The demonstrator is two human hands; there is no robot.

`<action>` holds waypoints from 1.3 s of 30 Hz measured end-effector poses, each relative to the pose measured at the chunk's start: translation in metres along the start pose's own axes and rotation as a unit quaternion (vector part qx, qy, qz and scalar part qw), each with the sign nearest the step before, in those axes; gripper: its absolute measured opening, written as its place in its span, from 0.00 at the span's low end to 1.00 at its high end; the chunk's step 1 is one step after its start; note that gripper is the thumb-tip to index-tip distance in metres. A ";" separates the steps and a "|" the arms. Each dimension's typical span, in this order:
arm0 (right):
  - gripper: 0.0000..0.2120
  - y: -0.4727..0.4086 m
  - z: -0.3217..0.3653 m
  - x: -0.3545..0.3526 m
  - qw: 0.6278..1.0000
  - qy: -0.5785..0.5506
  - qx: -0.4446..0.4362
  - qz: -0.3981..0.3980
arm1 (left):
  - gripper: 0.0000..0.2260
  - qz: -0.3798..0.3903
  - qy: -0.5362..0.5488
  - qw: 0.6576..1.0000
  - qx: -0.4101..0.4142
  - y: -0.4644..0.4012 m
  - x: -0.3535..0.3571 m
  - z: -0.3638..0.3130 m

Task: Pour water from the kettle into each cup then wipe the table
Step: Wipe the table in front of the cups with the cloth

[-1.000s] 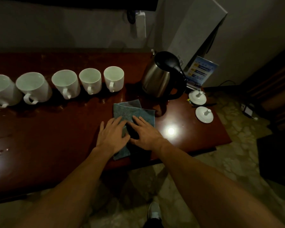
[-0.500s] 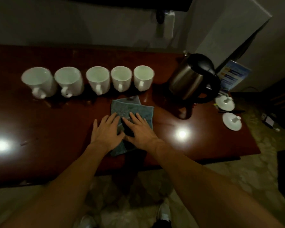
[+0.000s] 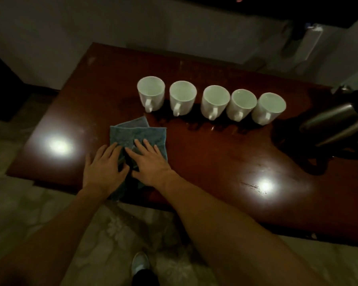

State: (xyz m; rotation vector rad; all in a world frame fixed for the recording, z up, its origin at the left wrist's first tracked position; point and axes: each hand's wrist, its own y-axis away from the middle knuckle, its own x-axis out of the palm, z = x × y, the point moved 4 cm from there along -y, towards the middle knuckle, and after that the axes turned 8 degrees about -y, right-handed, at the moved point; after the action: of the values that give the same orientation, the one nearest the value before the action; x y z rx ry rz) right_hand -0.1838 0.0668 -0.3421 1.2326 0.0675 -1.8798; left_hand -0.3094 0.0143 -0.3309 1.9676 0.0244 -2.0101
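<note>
A folded blue-grey cloth (image 3: 139, 135) lies flat on the dark red table (image 3: 215, 162), near its front edge. My left hand (image 3: 104, 168) and my right hand (image 3: 150, 162) press on the cloth side by side with straight, spread fingers. Behind the cloth several white cups (image 3: 215, 102) stand in a row, handles toward me. Wet patches darken the tabletop in front of the cups. The steel kettle (image 3: 337, 126) with a black lid and handle stands at the table's right end, partly cut off by the frame.
The table's left edge lies a short way left of my left hand. Two bright lamp reflections glare on the tabletop. A white wall and a wall socket (image 3: 310, 44) are behind the table. A patterned floor and my shoe (image 3: 140, 263) show below.
Both hands have slid the cloth to the left along the table, from in front of the kettle-side cups to the leftmost cup. My view has swung left too.
</note>
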 end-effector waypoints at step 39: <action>0.34 0.272 -0.322 -0.071 0.964 -0.048 0.204 -0.164 | 0.28 0.037 0.028 0.963 0.265 0.016 -0.017 -0.415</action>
State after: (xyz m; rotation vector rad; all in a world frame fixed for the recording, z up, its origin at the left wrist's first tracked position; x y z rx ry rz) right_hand 0.2424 0.0913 -0.3471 1.4705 -0.1903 -2.3207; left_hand 0.0970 0.1011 -0.3306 2.2872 -0.6248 -2.0592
